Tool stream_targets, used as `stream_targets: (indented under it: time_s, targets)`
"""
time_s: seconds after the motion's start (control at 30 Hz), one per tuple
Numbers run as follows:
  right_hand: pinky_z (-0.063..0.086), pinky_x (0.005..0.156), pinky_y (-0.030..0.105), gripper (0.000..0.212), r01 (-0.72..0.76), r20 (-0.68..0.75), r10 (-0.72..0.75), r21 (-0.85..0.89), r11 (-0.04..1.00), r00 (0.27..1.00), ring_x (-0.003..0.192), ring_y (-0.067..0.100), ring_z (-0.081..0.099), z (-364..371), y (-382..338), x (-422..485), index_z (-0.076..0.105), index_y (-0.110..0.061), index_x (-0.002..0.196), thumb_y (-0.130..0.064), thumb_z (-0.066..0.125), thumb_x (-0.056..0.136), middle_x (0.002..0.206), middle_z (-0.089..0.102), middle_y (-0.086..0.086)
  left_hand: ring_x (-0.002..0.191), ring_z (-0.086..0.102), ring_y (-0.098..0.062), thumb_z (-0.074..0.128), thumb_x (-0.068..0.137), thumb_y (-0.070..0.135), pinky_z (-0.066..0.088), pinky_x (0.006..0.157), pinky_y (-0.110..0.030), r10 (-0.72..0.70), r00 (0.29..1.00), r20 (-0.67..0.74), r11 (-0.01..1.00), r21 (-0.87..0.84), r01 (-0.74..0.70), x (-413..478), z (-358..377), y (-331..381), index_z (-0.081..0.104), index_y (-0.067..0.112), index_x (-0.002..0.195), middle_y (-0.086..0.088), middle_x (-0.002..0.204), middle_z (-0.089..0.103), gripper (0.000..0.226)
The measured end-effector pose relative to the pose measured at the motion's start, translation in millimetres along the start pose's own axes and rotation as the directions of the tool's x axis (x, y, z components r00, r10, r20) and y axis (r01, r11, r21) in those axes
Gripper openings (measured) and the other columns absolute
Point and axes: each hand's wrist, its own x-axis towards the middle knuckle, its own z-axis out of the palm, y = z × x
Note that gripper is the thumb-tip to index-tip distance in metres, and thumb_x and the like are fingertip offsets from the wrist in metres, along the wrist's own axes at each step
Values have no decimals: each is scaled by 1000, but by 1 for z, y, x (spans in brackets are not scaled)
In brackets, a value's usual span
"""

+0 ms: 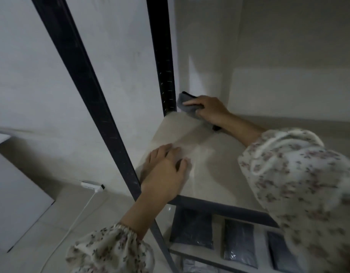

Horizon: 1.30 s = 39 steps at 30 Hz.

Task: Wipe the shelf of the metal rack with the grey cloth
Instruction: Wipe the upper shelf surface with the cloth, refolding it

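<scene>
From where I stand, the right hand [207, 110] is at the back left corner of the pale shelf [215, 164]. It grips the bunched grey cloth [185, 104], with the forefinger laid along the top and the thumb tucked beneath. The cloth sits against the shelf surface just beside the dark rear post [163, 66] of the metal rack. Much of the cloth is hidden under the palm. A dark edge shows at its top, and I cannot tell what the small dark bit below the wrist is.

The left hand [166, 170] lies flat near the front left corner, fingers straight and slightly spread, holding nothing. It is blurred, and its wrist crosses in front of the slanting front post [87, 85].

A floral sleeve [298, 184] covers the shelf's right part. Below, three dark packets [192, 227] lie on a lower level, the rightmost partly hidden by the sleeve. A white power strip [92, 186] rests on the floor by the wall.
</scene>
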Motion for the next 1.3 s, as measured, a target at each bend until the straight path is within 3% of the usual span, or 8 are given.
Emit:
stream_targets:
  time_s: [0.13,0.3,0.4,0.53,0.9,1.1,1.23,1.3]
  targets:
    - [37,99,32,63,93,162,-65,-171,981,985,128,30,44,38,-8,5,25,-42,142,-15,48,89,151,34,4,125,36,-14,23,82,59,31,107,-34,-10,999,-34,999,-34,9,-2,1,-1,45,32,127,8,137,41,56]
    - [38,97,24,71,184,350,-229,158,970,908,122,15,46,35,-24,-12,39,-43,134,-5,58,77,139,47,-6,116,37,-15,33,86,49,38,98,-35,-25,997,-67,998,-54,21,-3,-1,2,42,31,124,6,128,42,43]
    - [40,90,21,67,94,223,-156,268,959,962,123,18,46,16,-25,4,46,-32,132,1,58,75,134,51,-3,114,37,-15,36,86,47,40,95,-34,-30,996,-88,997,-71,23,-2,-2,3,43,30,122,6,126,41,40]
    - [46,86,33,66,48,129,-46,-11,999,991,112,30,54,38,-32,9,31,-30,141,-11,54,82,134,52,10,114,38,-16,37,86,47,41,94,-37,-35,995,-96,997,-75,28,-2,-4,4,43,28,121,4,127,40,41]
    - [44,75,37,31,1,308,-102,313,950,946,81,21,58,20,-47,-96,67,-21,85,-2,48,69,86,66,10,110,28,-14,47,88,35,32,90,-27,-37,947,-318,951,-303,-65,-9,-6,9,40,18,105,-4,119,28,25]
    - [42,59,23,35,-123,76,97,610,782,992,66,12,54,-14,-65,-94,63,-19,67,11,45,64,65,59,-3,103,39,-8,41,95,23,32,81,-1,-273,898,-346,593,-795,-126,6,-29,27,36,26,104,0,113,30,11]
    - [49,55,18,34,-226,171,180,909,351,969,61,14,60,-12,-75,-92,65,-17,57,3,43,75,57,62,0,114,52,-25,28,99,33,41,102,-40,-402,911,94,158,-973,170,30,-37,45,44,13,119,-13,129,49,32]
    - [51,60,23,24,-250,195,192,911,327,962,66,15,61,0,-77,-96,66,-15,72,-1,48,80,66,65,3,116,55,-27,31,95,47,43,101,-48,-336,900,277,-5,-956,293,30,-38,45,47,14,128,-10,129,56,49]
